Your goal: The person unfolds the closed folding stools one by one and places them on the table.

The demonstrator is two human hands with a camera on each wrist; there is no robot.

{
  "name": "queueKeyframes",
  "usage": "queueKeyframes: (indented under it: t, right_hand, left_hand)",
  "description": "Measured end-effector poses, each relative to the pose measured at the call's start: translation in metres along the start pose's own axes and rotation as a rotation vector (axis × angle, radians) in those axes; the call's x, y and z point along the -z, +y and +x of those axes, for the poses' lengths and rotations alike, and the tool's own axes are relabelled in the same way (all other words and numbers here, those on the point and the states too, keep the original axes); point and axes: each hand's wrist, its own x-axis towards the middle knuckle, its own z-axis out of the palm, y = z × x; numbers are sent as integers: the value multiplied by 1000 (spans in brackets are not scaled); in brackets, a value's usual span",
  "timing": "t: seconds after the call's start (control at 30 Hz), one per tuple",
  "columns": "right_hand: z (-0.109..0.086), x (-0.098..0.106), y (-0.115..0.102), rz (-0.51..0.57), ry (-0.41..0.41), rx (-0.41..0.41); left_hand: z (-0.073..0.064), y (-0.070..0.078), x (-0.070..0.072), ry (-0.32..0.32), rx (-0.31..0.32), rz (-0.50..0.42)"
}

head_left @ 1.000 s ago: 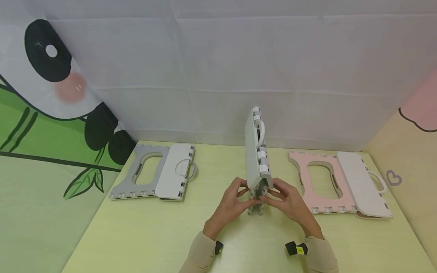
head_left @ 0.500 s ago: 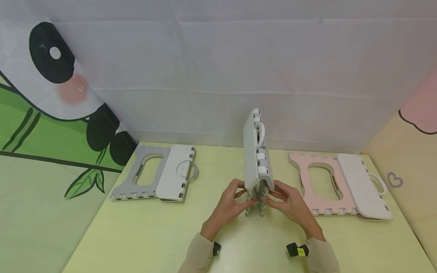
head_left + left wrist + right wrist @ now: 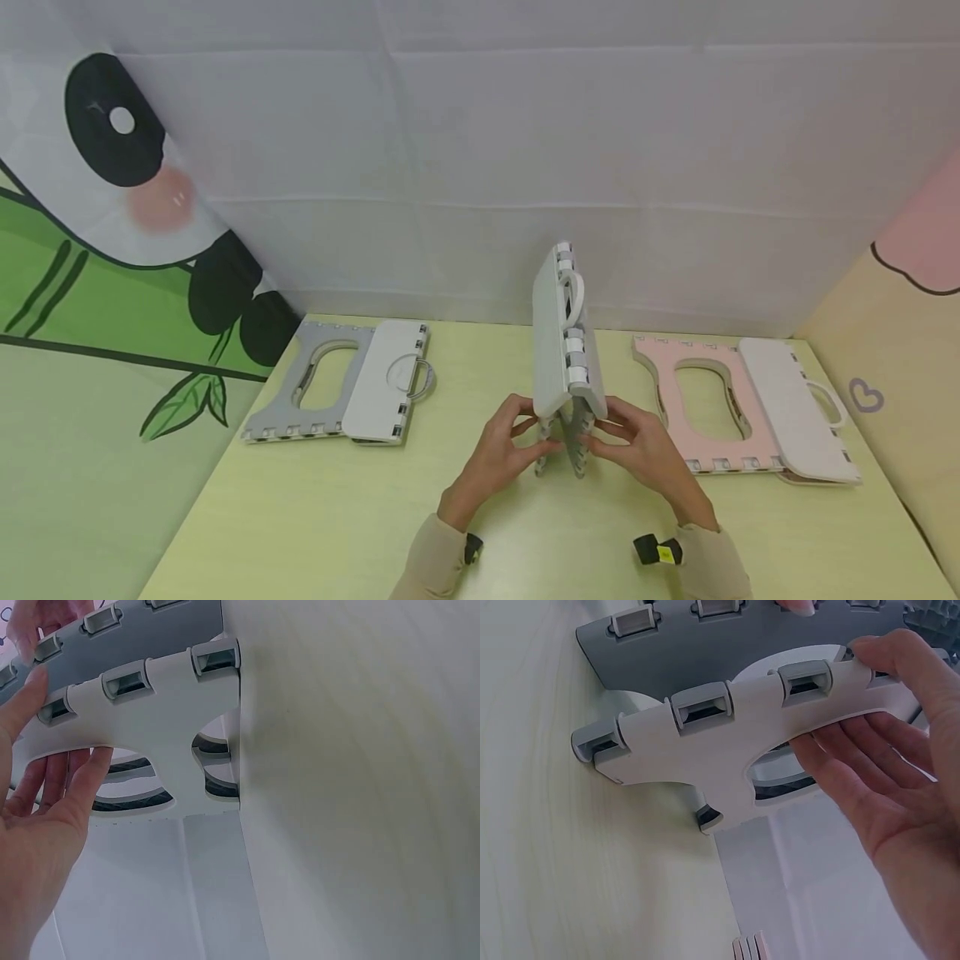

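Observation:
A white and grey folding step stool (image 3: 551,358) stands on edge in the middle of the table, its handle and hinged seam facing up. Its two leg panels are spread a little apart at the near end. My left hand (image 3: 495,454) grips the left panel, with fingers curled through the cutout and thumb on the edge, as the left wrist view shows on the white leg panel (image 3: 169,705). On the other side my right hand (image 3: 648,454) holds the right leg panel (image 3: 682,746) in the same way, fingers in its cutout.
To the left lies a grey and white folding stool (image 3: 381,379), flat on the table (image 3: 555,550). A pink and white folding stool (image 3: 798,408) lies flat to the right, close to the right hand. A white cloth wall (image 3: 480,167) rises behind the table.
The stool's leg panels have spread wider at the near end. My hands have moved slightly apart with them, keeping their grip. Both side stools stay where they were.

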Motion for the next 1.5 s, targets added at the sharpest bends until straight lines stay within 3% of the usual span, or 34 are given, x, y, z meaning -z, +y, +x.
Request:
queueKeyframes:
  t: [0.43, 0.93, 1.5]
  right_hand:
    - [-2, 1, 0, 9, 15, 11]
    - [-4, 1, -2, -85, 69, 9]
    - [-5, 4, 1, -128, 103, 11]
  left_hand:
    - [-3, -38, 0, 16, -32, 26]
    - [-5, -38, 5, 29, -33, 39]
    - [-6, -41, 9, 35, -102, 63]
